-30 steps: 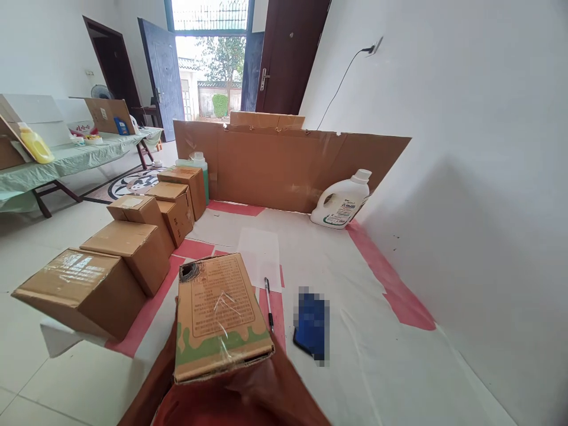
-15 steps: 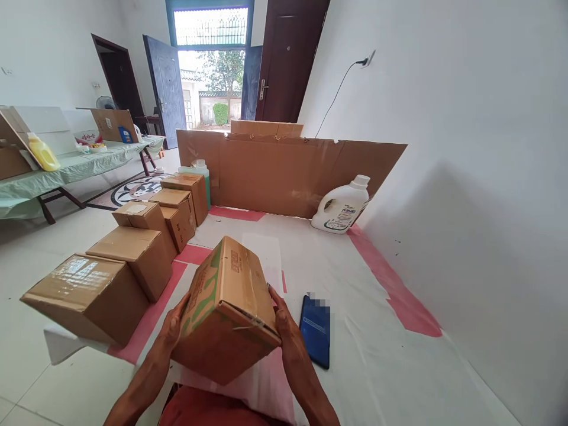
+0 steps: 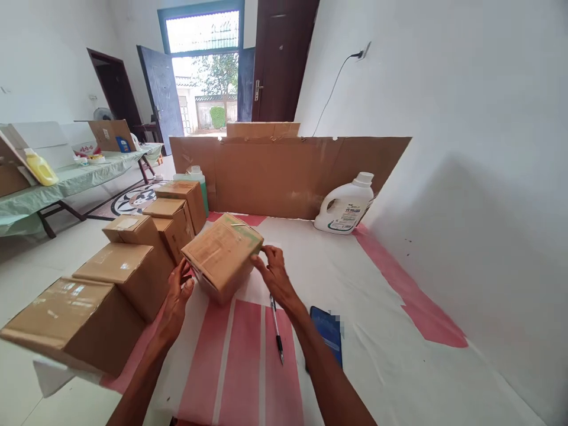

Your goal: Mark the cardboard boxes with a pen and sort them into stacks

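A taped cardboard box (image 3: 224, 251) with green print on its top edge is between my two hands over the table. My left hand (image 3: 178, 296) is at its left side, fingertips against the lower left edge and thumb a little apart. On the right side, my right hand (image 3: 276, 273) grips the box near its corner, thumb toward me. Whether the underside touches the table cannot be made out. A pen (image 3: 277, 331) lies on the pink-striped cloth below my right hand, and a dark phone (image 3: 327, 337) is partly behind my right forearm.
Several closed cardboard boxes (image 3: 115, 260) line the table's left edge, with a jug of green liquid (image 3: 203, 192) behind them. A white detergent bottle (image 3: 346, 207) stands at the back right before an upright cardboard panel (image 3: 266, 177). A white wall (image 3: 444, 177) borders the right.
The box has been turned over and moved forward, away from my body. Both hands went with it. The pen on the cloth has come into view.
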`<state>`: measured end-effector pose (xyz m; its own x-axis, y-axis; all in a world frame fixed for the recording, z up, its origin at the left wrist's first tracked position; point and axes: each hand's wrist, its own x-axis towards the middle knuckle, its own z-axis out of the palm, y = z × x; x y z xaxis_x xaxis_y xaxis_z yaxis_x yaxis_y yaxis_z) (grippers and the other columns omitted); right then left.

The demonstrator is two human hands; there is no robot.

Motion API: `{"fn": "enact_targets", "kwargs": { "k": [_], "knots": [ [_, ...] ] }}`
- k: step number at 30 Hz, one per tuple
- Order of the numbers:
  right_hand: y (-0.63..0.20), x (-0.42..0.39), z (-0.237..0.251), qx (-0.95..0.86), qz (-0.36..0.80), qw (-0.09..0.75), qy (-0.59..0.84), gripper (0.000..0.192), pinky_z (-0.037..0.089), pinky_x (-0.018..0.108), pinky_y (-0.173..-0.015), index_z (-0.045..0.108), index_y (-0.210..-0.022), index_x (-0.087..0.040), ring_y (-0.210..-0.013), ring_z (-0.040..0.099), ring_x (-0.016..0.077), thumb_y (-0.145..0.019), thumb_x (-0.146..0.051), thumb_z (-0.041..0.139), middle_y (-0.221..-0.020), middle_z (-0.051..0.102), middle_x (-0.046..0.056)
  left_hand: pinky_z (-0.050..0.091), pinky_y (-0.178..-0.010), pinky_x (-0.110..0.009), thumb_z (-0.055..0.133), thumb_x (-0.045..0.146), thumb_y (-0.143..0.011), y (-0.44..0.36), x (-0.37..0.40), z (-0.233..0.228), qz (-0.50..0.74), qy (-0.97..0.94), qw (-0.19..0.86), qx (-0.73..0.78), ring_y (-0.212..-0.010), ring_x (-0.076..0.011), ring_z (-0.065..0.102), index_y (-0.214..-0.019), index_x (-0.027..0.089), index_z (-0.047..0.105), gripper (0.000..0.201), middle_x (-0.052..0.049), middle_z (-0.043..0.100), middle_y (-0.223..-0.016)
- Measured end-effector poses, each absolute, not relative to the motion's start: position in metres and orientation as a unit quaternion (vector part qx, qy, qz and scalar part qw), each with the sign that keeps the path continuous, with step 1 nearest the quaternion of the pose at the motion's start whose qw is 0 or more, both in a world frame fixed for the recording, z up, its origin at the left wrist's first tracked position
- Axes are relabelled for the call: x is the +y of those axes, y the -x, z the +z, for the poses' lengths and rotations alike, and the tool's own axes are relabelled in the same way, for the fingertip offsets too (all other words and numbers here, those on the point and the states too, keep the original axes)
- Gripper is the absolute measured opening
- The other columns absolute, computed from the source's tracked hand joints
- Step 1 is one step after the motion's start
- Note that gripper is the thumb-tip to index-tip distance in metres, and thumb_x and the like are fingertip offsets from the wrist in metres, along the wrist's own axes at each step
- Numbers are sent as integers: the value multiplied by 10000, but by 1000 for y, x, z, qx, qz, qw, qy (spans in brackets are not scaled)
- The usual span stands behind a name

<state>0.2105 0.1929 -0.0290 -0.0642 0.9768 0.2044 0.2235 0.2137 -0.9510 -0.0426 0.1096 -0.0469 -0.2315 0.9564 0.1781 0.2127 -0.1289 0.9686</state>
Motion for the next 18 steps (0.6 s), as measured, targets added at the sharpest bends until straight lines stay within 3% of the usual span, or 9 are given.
{"fn": "enact_targets", "kwargs": {
  "k": [2,5,10,14,18],
  "knots": [
    [-206,210,-48,-613,420,474,472,710,412,506,-1138,561,-1370,-243,-1347,495,320,-887,-762,562,-1386,538,131,323,-1238,-576,463,783,-930,31,132,-68,538,-503,373,565,-1531,-356,381,-1633,288,316,872,-157,414,-1641],
    [-201,218,-78,-617,456,461,445,668,506,486,-1041,609,-1290,-216,-1216,623,315,-834,-698,693,-1277,663,122,281,-1265,-560,459,811,-917,19,146,-97,516,-480,379,599,-1573,-354,304,-1599,288,349,867,-152,406,-1632],
    [-198,224,-97,-610,461,485,423,723,533,456,-1015,636,-1345,-240,-1220,638,322,-729,-534,874,-1294,697,104,282,-1271,-578,458,804,-922,7,154,-105,492,-485,371,621,-1558,-364,331,-1582,279,333,852,-144,378,-1649],
    [-239,245,-91,-580,431,527,449,748,510,460,-1066,618,-1389,-253,-1276,612,324,-740,-533,861,-1360,678,100,227,-1305,-549,506,783,-919,-37,188,-85,480,-519,380,597,-1600,-354,248,-1622,292,275,888,-125,322,-1694],
    [-335,264,-87,-528,381,568,504,701,495,480,-1101,594,-1393,-239,-1294,609,315,-826,-629,726,-1419,652,118,302,-1280,-538,495,734,-961,-125,244,-67,454,-604,450,476,-1619,-351,200,-1678,278,116,930,-144,236,-1730]
  ]
}}
